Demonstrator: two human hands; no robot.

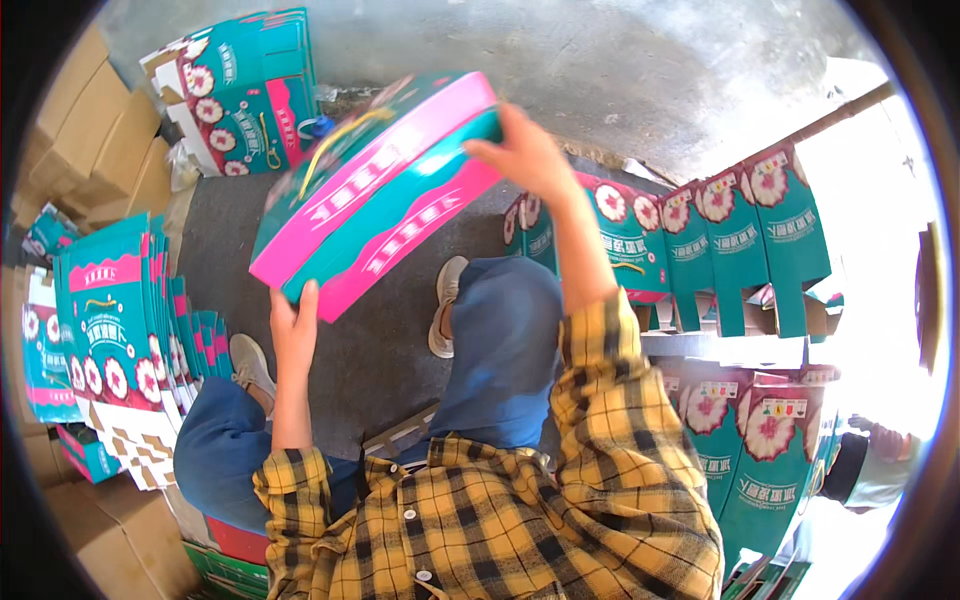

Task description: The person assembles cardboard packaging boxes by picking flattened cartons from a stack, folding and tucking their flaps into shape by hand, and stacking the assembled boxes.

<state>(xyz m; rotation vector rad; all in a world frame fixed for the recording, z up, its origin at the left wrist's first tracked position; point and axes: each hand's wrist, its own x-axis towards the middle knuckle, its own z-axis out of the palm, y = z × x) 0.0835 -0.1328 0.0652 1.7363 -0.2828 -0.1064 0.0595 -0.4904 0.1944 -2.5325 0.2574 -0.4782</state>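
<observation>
A teal and pink cardboard box [385,215] with a yellow cord handle is held up in front of me, tilted so its right end is farther away. My left hand [295,322] grips its near left corner, the thumb on the front side. At the far right end, my right hand [525,155] is closed round the corner. The fingers behind and under the box are partly hidden. Its far side is smeared by motion.
Flattened teal cartons [110,330] stand stacked at my left, with more cartons [245,110] against the back wall. Brown cardboard boxes [85,135] pile up far left. At my right stand rows of formed teal boxes [715,245]. A small blue object [318,127] lies behind the held box.
</observation>
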